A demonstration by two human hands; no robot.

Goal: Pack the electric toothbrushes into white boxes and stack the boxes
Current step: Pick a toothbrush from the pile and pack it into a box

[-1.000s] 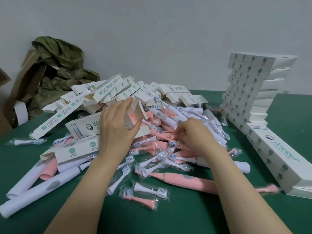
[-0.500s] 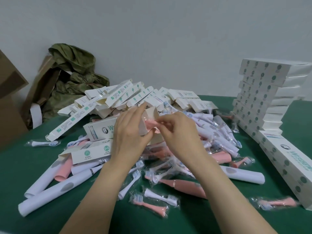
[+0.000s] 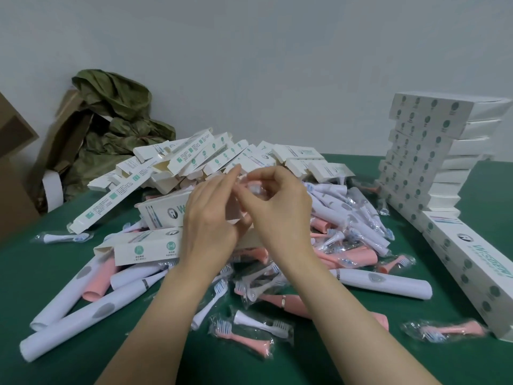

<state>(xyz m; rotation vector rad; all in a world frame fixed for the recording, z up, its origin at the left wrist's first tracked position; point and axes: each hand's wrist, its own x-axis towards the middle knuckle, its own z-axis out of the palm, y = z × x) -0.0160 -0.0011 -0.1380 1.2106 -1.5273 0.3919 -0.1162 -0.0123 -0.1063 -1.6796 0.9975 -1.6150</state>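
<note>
The white box (image 3: 163,215) being filled lies mid-bench, on top of the heap. The left hand (image 3: 211,226) is clamped round its open right end. Right at that mouth, the right hand (image 3: 283,215) pinches a small wrapped brush head (image 3: 254,187) between thumb and forefinger, its other fingers loosely curled.

I'd say the head is feather-light and its film sleeve slippery, so a fingertip pinch on the stem suits it. The thin card box would crush easily and is best held by its edges near the mouth.

The box shows a tooth logo and a letter W; the rest is hidden. Loose white handles (image 3: 383,282), pink handles (image 3: 288,301) and bagged heads (image 3: 249,329) spread toward the near edge of the bench (image 3: 41,268). Empty cartons (image 3: 211,157) are heaped toward the far edge.

Along the right edge rises the stack of packed boxes (image 3: 427,151). A long box (image 3: 472,262) in front bears green lettering starting "WIS"; the rest I can't read. An olive cloth (image 3: 116,120) sits at the far left corner.
</note>
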